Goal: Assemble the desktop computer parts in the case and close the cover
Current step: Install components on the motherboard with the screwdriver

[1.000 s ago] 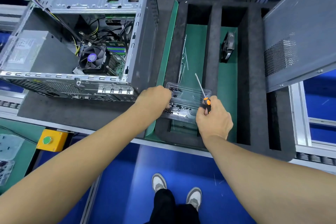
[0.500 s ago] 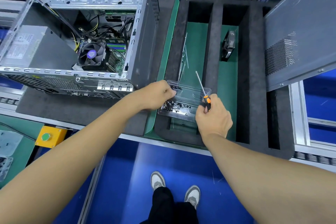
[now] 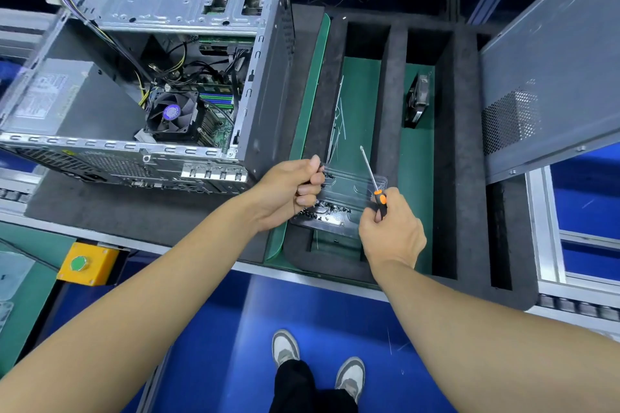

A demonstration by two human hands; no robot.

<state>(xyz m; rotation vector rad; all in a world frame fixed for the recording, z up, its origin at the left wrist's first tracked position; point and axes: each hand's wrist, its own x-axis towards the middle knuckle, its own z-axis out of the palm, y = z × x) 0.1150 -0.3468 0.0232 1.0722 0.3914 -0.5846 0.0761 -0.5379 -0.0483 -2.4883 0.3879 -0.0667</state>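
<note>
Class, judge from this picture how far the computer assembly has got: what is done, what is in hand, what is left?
Done: the cooler fan and cables sit inside the open case. In hand: the right hand grips a screwdriver; the left hand, fingers curled, is at the clear screw tray. Left: the side cover is still off, and a spare fan waits in the foam.

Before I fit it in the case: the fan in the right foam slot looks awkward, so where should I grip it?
Probably from above. The fan stands on edge in the narrow slot, so only its top edge is open. Pinch its two flat faces near the top and lift straight up.
</note>
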